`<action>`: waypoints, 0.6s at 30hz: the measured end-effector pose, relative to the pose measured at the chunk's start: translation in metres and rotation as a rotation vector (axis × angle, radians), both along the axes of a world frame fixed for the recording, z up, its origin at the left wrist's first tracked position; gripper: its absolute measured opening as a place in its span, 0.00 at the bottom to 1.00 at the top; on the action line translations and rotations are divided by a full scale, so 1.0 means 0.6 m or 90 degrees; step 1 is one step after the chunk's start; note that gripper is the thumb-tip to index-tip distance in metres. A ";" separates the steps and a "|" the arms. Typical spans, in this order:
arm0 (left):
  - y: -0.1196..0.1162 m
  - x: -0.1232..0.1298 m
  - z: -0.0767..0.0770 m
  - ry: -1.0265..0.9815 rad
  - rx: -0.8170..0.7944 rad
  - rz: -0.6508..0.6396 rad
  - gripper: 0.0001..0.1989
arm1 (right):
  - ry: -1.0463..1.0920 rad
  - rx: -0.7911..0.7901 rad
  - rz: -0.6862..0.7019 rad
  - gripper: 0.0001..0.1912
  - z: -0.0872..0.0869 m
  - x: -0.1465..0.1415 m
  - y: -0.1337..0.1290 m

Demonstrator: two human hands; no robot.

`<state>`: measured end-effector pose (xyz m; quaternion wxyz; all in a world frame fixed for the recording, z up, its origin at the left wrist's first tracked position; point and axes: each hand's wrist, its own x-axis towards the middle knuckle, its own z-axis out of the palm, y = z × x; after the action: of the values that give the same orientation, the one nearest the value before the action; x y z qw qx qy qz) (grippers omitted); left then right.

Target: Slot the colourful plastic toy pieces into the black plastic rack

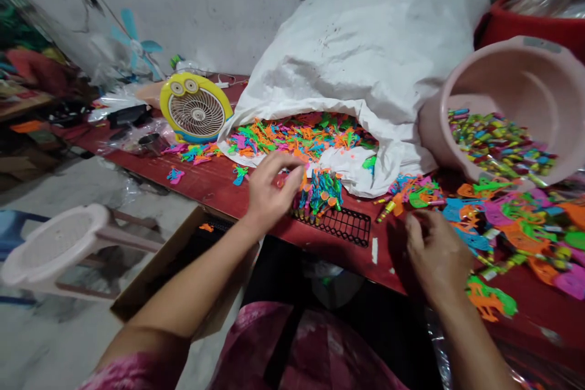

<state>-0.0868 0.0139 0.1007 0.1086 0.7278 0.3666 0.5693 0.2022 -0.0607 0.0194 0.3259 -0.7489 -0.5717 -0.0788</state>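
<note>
My left hand (274,189) is over the table in front of the sack's mouth, thumb and fingertips nearly together. Orange shows by its fingertips, but I cannot make out whether it is held. Just right of it, a black plastic grid rack (350,226) lies at the table edge, its left part filled with a cluster of colourful small pieces (323,189). My right hand (439,256) is right of the rack, fingers curled in; whatever is in them is hidden. Near its fingertips lies a yellow striped tube (387,210), beside flat, bright plastic pieces (475,219).
A large white sack (365,42) spills bright plastic shapes (292,137). A tipped pink tub (439,116) holds several small tubes. A yellow fan (197,108) stands left on the red table (137,164). Below are an open cardboard box (158,268) and a plastic stool (68,237).
</note>
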 end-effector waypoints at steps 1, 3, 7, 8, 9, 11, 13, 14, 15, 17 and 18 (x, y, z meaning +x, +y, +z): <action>-0.028 -0.003 -0.030 -0.065 -0.020 0.069 0.07 | -0.016 0.013 0.073 0.17 0.000 -0.015 -0.002; -0.074 0.000 -0.098 -0.102 -0.142 0.145 0.08 | -0.052 -0.008 0.222 0.15 -0.006 -0.045 0.004; -0.104 0.025 -0.200 0.007 -0.300 0.155 0.16 | -0.186 -0.082 0.266 0.15 -0.026 -0.084 0.024; -0.101 0.032 -0.211 0.016 -0.305 0.163 0.20 | -0.213 -0.093 0.250 0.14 -0.030 -0.089 0.025; -0.094 0.037 -0.216 0.020 -0.307 0.170 0.24 | -0.230 -0.099 0.239 0.13 -0.033 -0.093 0.024; -0.076 0.042 -0.216 0.022 -0.316 0.173 0.31 | -0.225 -0.106 0.247 0.12 -0.038 -0.102 0.015; -0.054 0.041 -0.207 0.040 -0.328 0.150 0.36 | -0.174 -0.103 0.288 0.11 -0.043 -0.115 0.002; -0.042 0.039 -0.202 0.059 -0.333 0.132 0.37 | -0.135 -0.098 0.318 0.11 -0.046 -0.125 -0.005; -0.030 0.035 -0.198 0.086 -0.336 0.112 0.37 | -0.090 -0.091 0.350 0.11 -0.050 -0.137 -0.011; -0.004 0.025 -0.190 0.150 -0.345 0.066 0.33 | 0.002 -0.081 0.417 0.11 -0.055 -0.164 -0.022; 0.010 0.020 -0.188 0.184 -0.349 0.042 0.30 | 0.041 -0.081 0.448 0.11 -0.057 -0.178 -0.025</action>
<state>-0.0748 0.0197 -0.0119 0.2287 0.7327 0.5415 0.3430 0.0953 -0.0754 -0.0145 0.3037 -0.5273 -0.7875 0.0974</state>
